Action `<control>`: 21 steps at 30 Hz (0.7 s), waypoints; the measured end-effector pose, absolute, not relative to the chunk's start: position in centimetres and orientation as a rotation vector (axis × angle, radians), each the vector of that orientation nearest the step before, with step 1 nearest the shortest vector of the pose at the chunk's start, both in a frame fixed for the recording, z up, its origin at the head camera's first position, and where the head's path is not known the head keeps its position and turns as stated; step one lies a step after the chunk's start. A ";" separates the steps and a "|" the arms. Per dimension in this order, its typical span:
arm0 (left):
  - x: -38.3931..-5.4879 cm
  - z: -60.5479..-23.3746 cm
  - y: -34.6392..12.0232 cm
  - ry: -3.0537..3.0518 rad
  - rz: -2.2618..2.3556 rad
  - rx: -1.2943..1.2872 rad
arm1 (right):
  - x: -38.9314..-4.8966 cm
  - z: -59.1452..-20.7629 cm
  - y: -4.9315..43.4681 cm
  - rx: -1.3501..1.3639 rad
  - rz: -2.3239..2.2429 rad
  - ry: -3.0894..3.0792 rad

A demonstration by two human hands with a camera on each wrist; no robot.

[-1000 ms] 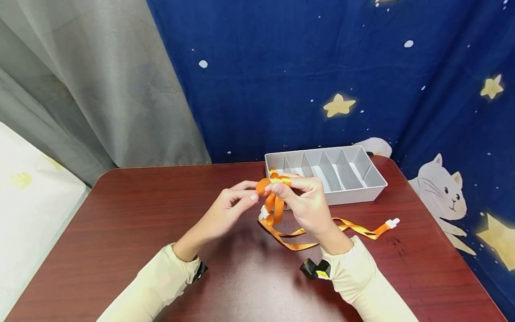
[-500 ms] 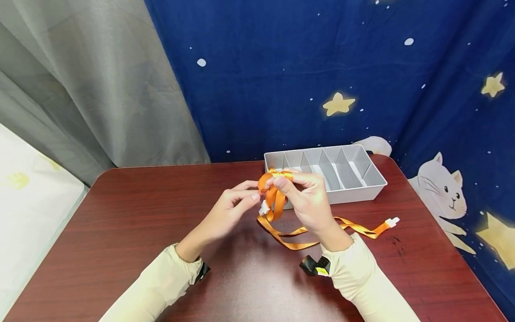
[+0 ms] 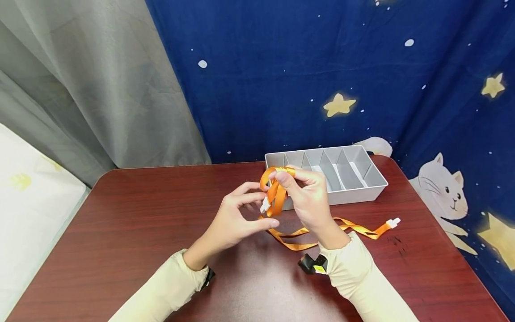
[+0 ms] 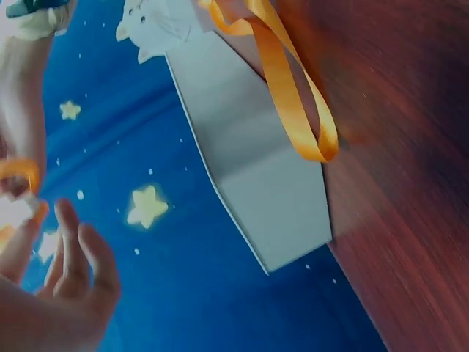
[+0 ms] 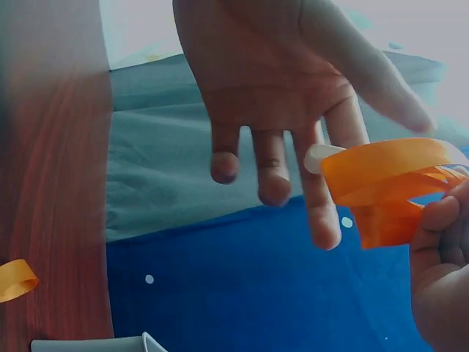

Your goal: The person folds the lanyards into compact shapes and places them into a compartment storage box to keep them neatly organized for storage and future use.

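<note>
Right grip [image 3: 309, 201]: I'm pinching orange lanyard [image 3: 278, 205] | it's hanging lengthwise below | left grip [image 3: 235, 218]: spread, clasping nothing, nearer white clip [image 3: 265, 205]

I'm at a reddish-brown, round-cornered wood-grain table [image 3: 141, 214] in a curtained nook, home or studio unclear: grey fabric curtain [image 3: 108, 89] behind its left, navy star-printed cloth [image 3: 265, 94] behind its middle and right.

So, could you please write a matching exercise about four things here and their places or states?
1. Grey rectangular plastic tray
2. Blue star-patterned fabric curtain
3. Looped glossy orange ribbon
4. Bare left hand

A. Hangs behind the reddish-brown wooden table
B. Thumb spread away from fingers
C. Divided into compartments
D. Pinched by bare right hand

Pairs: 1-C, 2-A, 3-D, 4-B
</note>
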State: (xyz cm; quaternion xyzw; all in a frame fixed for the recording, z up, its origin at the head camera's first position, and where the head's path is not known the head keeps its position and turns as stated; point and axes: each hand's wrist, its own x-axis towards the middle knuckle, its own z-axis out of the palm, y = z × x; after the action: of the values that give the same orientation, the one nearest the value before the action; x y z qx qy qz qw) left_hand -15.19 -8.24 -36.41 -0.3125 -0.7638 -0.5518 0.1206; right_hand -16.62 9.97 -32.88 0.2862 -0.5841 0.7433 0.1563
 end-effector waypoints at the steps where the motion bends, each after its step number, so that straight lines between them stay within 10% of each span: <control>1: -15.1 -36.5 -8.0 -2.209 -1.580 -0.896 | -16.6 -32.9 9.9 0.808 2.131 -1.669; 21: -14.7 -36.3 -7.6 -2.114 -1.554 -0.853 | -16.4 -32.3 10.5 0.600 2.303 -1.709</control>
State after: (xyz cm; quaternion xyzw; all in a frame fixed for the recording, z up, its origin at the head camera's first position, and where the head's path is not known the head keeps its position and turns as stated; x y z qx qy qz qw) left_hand -14.75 -7.56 -36.26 -0.3035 -0.7523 -0.5530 0.1900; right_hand -16.45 10.53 -32.27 0.2036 -0.5800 0.7816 0.1057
